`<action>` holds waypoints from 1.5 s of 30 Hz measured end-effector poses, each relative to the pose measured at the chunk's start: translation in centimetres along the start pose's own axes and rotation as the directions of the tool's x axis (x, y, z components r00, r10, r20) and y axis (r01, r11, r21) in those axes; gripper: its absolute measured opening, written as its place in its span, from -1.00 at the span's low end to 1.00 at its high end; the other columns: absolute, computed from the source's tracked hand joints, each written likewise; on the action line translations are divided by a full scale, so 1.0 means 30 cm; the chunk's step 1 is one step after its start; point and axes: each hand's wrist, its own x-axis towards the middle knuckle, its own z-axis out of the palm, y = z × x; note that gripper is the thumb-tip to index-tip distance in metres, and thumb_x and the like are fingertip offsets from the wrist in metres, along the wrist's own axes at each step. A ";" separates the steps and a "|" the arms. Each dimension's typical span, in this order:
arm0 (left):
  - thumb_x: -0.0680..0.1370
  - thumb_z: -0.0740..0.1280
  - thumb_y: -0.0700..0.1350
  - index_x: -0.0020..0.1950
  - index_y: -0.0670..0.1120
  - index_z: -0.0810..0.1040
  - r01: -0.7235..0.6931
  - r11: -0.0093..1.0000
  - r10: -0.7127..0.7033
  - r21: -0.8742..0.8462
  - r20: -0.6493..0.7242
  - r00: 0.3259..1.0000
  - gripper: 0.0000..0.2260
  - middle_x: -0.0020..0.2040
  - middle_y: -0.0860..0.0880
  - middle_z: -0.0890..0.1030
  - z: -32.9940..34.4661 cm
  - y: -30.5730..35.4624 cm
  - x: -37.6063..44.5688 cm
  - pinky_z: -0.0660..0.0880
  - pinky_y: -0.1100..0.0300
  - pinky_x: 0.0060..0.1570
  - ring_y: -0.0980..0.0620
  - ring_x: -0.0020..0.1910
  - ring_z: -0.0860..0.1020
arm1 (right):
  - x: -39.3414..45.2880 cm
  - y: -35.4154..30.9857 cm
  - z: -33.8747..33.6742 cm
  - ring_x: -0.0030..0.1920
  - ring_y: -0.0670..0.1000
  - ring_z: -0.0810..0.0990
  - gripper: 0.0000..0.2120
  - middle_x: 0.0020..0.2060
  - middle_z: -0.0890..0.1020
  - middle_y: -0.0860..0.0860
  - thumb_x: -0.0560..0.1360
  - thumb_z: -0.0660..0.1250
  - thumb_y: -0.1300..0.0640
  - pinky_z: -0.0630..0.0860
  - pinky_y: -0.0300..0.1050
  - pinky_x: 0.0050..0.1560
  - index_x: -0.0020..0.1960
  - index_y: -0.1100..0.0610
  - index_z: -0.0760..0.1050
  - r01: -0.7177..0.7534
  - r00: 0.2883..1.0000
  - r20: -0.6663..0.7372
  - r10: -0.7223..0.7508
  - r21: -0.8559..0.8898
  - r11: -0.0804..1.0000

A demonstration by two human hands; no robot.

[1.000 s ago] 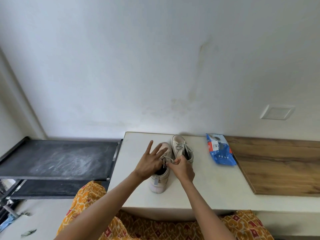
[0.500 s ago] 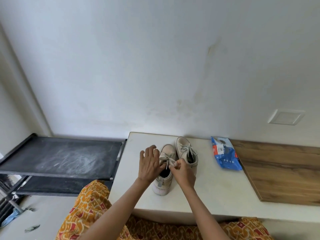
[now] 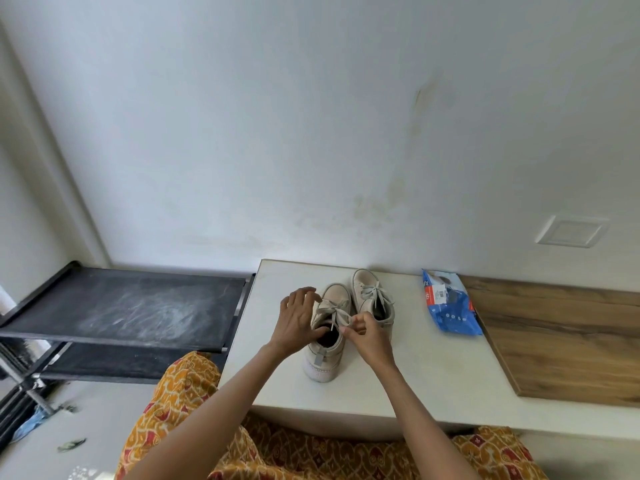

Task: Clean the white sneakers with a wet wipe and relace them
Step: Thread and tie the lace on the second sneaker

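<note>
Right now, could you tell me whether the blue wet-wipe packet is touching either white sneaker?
Apart. The head view shows bare white tabletop between the blue wet-wipe packet and the nearer white sneaker.

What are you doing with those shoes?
A person is tying the laces on the nearer white sneaker. The right hand pinches the lace, and the left hand rests against the shoe's side with its fingers curled near the bow. The other sneaker stands just behind it, already laced with a bow. Both sit on a white table, with a blue pack of wipes lying to the right.
</note>
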 end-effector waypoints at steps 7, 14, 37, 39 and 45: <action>0.48 0.12 0.17 -0.02 0.01 0.54 0.049 0.963 -0.117 -0.266 -0.247 0.962 -0.67 0.28 0.04 0.45 -0.023 0.060 0.044 0.23 0.10 0.22 0.01 0.24 0.40 | 0.019 0.031 -0.042 -0.19 0.00 0.57 -0.87 -0.24 0.62 -0.03 0.52 0.30 0.05 0.44 -0.13 -0.23 -0.14 0.09 0.54 0.072 0.940 -0.334 -0.062 0.018 0.997; 0.49 0.31 0.09 -0.07 0.07 0.66 -0.218 0.967 0.208 0.131 0.083 0.975 -0.83 0.50 0.00 0.22 0.031 0.281 0.214 -0.20 -0.09 0.44 -0.04 0.53 0.02 | 0.132 0.076 -0.171 -0.05 0.11 0.53 -0.92 -0.06 0.55 0.11 0.48 0.35 0.20 0.45 -0.15 -0.17 -0.04 0.10 0.59 0.032 0.885 -0.462 -0.064 -0.077 0.997; 0.56 0.21 -0.12 0.13 -0.08 0.56 -0.300 0.700 0.091 0.648 0.336 0.938 -0.79 0.54 -0.20 0.00 0.110 0.395 0.320 -0.38 -0.30 0.34 -0.25 0.51 -0.16 | 0.268 0.100 -0.230 0.04 0.07 0.60 -0.66 0.04 0.65 0.08 0.44 0.40 0.16 0.48 -0.16 -0.07 0.16 0.17 0.41 0.016 0.997 -0.073 -0.023 -0.099 0.995; 0.55 0.23 -0.10 0.16 -0.07 0.55 -0.380 0.596 0.099 0.708 0.405 0.909 -0.79 0.54 -0.20 -0.01 0.111 0.409 0.335 -0.30 -0.33 0.36 -0.27 0.50 -0.16 | 0.266 0.099 -0.234 0.03 0.06 0.60 -0.66 0.03 0.64 0.07 0.44 0.40 0.14 0.46 -0.20 -0.09 0.16 0.16 0.40 0.002 0.998 -0.070 -0.007 -0.062 0.998; 0.57 0.19 -0.05 0.28 -0.07 0.48 -0.532 0.363 0.233 0.765 0.478 0.847 -0.69 0.48 -0.25 0.17 0.121 0.420 0.351 -0.19 -0.34 0.38 -0.35 0.47 0.02 | 0.258 0.106 -0.234 -0.08 -0.02 0.55 -0.73 0.04 0.63 0.07 0.49 0.35 0.14 0.44 -0.23 -0.11 0.14 0.15 0.39 -0.030 0.996 -0.086 0.026 -0.040 0.999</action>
